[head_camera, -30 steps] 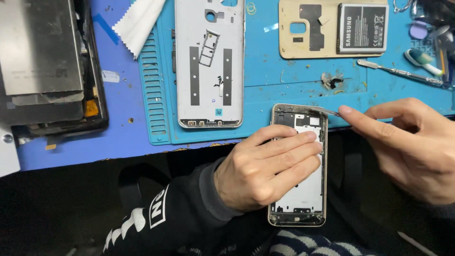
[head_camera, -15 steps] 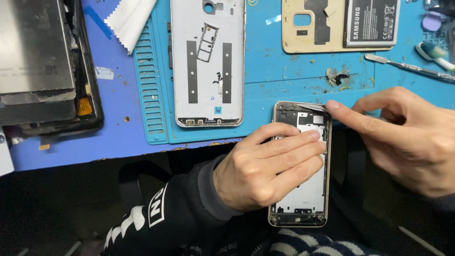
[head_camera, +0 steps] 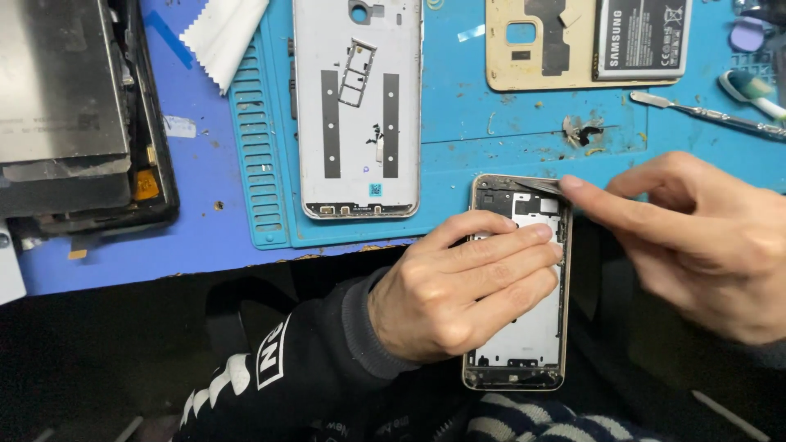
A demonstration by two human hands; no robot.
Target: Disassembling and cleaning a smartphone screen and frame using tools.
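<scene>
At nine o'clock on the counter (head_camera: 205, 237) a dark, glossy opened tablet (head_camera: 78, 123) lies flat under a dull grey metal plate, with a zigzag-edged white cloth (head_camera: 221, 33) at eleven o'clock. A ribbed turquoise rubber mat (head_camera: 458, 123) carries a flat silver-white phone back frame (head_camera: 358, 106) with two black adhesive strips. Just below centre, the left hand (head_camera: 458, 295) closes its grip on the opened phone (head_camera: 524, 327), fingers laid across its pale metal midframe; the phone juts over the counter's near edge. At three o'clock the right hand (head_camera: 696, 237) pinches a thin dark pick (head_camera: 544, 187) against the phone's top right corner. At one o'clock lie a gold plastic cover (head_camera: 544, 45), a grey rectangular battery (head_camera: 643, 37) and a slim metal spudger (head_camera: 704, 115).
</scene>
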